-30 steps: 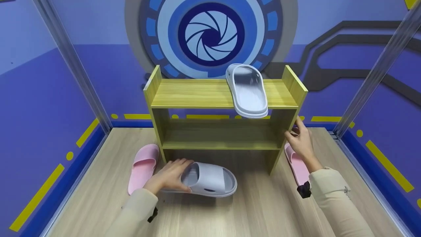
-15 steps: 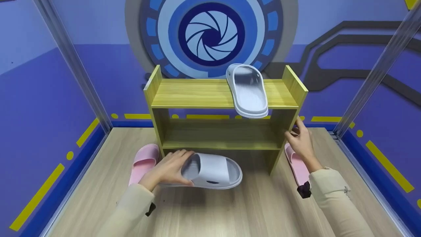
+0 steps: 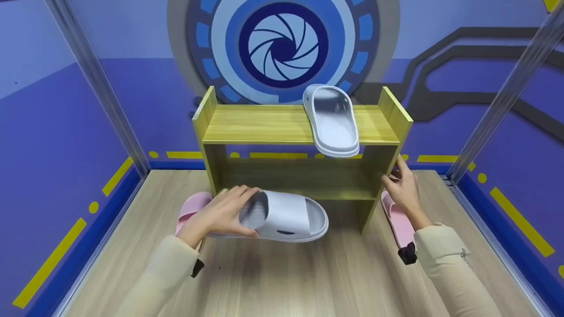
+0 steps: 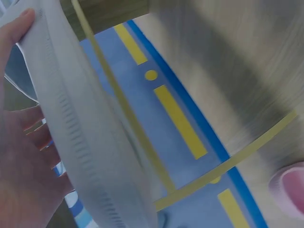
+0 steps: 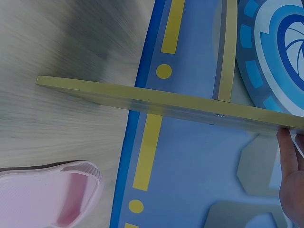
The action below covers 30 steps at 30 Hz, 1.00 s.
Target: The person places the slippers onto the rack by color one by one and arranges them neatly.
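Observation:
My left hand (image 3: 222, 215) grips a grey slide slipper (image 3: 288, 213) by its heel end, thumb along the near side and fingers across the far side. The slipper hangs above the floor, sideways, toe to the right, overlapping the lower part of a small wooden shoe rack (image 3: 251, 125). In the left wrist view the slipper's sole (image 4: 90, 142) stands close to the camera. My right hand (image 3: 403, 189) touches the rack's right side panel with its fingertips; the right wrist view shows straight fingers (image 5: 286, 152) against that panel. A matching grey slipper (image 3: 335, 121) lies on the top shelf, right of middle, overhanging the front edge.
One pink slipper (image 3: 194, 204) stands on the floor left of the rack, partly behind my left hand. Another pink slipper (image 3: 398, 222) lies to the right, under my right wrist. Blue printed walls (image 3: 145, 110) enclose the wooden floor (image 3: 286, 281) at the back and sides.
My left hand has lifted the grey slipper off its low position near the floor, moving it up in front of the rack's lower shelf. The right hand stays at the side panel.

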{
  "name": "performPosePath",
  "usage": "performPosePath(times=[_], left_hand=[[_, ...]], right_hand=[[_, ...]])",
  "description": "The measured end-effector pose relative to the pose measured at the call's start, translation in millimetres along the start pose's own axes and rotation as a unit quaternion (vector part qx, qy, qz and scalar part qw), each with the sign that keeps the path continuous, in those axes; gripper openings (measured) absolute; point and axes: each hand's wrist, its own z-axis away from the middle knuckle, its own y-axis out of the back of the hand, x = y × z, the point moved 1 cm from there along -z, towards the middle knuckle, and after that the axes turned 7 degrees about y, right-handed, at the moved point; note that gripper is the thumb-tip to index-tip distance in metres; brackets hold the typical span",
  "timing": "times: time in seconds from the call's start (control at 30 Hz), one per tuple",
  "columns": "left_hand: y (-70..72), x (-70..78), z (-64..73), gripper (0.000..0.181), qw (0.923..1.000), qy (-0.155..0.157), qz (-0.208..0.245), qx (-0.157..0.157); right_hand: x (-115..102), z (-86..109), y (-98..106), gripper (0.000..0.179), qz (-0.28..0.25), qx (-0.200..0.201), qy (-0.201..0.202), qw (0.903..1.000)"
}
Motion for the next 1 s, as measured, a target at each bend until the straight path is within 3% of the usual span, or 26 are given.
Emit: performPosePath(times=[0.43, 1.0], left_hand=[[42.9, 1.3, -2.1, 0.095, 0.9997, -0.002, -0.009, 0.02], [104.1, 4.3, -3.8, 0.095, 0.9979, 0.055, -0.002, 0.036]], right_hand=[[2.3, -0.8, -1.0, 0.05, -0.021, 0.0, -0.001, 0.9998], [2.7, -1.1, -0.9, 0.052, -0.016, 0.0, -0.002, 0.9999]])
